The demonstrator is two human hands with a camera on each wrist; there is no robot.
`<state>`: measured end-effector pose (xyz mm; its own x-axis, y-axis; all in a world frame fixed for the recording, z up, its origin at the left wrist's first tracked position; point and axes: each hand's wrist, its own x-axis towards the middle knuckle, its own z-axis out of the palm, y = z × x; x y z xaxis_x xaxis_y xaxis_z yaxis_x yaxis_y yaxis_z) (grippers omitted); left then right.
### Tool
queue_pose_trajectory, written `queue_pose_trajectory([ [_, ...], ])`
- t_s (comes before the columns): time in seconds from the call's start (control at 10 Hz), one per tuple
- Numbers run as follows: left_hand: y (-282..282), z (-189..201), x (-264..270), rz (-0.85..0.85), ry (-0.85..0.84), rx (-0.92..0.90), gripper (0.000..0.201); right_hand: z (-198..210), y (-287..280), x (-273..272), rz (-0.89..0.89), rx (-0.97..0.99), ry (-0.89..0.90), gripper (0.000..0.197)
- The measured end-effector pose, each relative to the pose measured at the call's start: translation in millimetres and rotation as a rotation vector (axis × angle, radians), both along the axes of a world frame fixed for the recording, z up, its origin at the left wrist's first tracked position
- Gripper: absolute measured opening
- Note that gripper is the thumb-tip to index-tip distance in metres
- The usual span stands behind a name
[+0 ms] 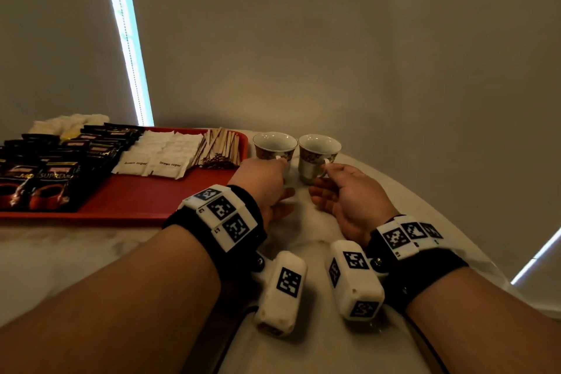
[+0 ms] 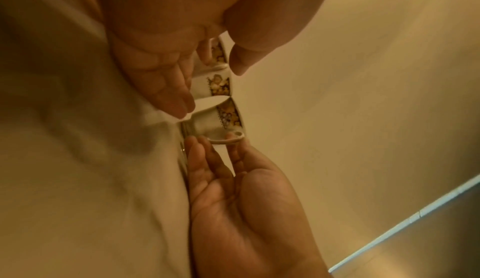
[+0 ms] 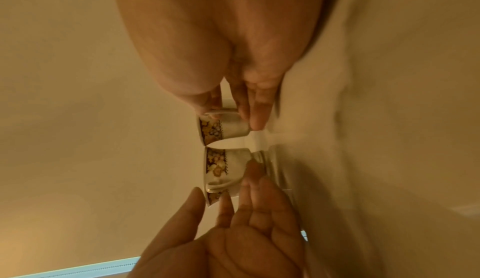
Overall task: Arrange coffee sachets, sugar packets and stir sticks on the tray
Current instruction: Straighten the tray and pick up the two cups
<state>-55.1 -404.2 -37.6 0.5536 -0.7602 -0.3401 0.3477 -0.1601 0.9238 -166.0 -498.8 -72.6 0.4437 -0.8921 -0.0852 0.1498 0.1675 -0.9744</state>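
Observation:
A red tray point(image 1: 121, 215) sits at the left of the white table. It carries rows of black coffee sachets point(image 1: 54, 173), white sugar packets point(image 1: 158, 155) and a pile of wooden stir sticks point(image 1: 220, 146). Two small flower-patterned cups stand upright on the table just right of the tray. My left hand point(image 1: 280, 162) has thumb and forefinger loosely round the handle of the left cup point(image 1: 273, 146) point(image 3: 228, 167). My right hand point(image 1: 328, 165) pinches the handle of the right cup point(image 1: 317, 155) point(image 3: 226, 128). The two cups almost touch at their rims.
A heap of white packets or cloth point(image 1: 69, 124) lies behind the tray at the back left. A grey wall rises close behind the cups. The table's curved edge point(image 1: 425, 191) runs along the right. Bare tabletop point(image 1: 60, 252) lies in front of the tray.

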Motion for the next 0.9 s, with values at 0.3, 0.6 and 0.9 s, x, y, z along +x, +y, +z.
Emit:
queue_pose_trajectory([
  [0.3, 1, -1, -10, 0.025, -0.279, -0.104, 0.032, 0, 0, 0, -0.043, -0.057, 0.018, 0.005],
  [0.6, 11, 13, -21, 0.044, -0.619, 0.035, 0.049, 1, 1, -2, 0.010, -0.088, -0.026, 0.018],
  [0.9, 6, 6, -13, 0.071, -0.322, -0.056, 0.039, 1, 0, -2, 0.010, -0.055, -0.070, 0.014],
])
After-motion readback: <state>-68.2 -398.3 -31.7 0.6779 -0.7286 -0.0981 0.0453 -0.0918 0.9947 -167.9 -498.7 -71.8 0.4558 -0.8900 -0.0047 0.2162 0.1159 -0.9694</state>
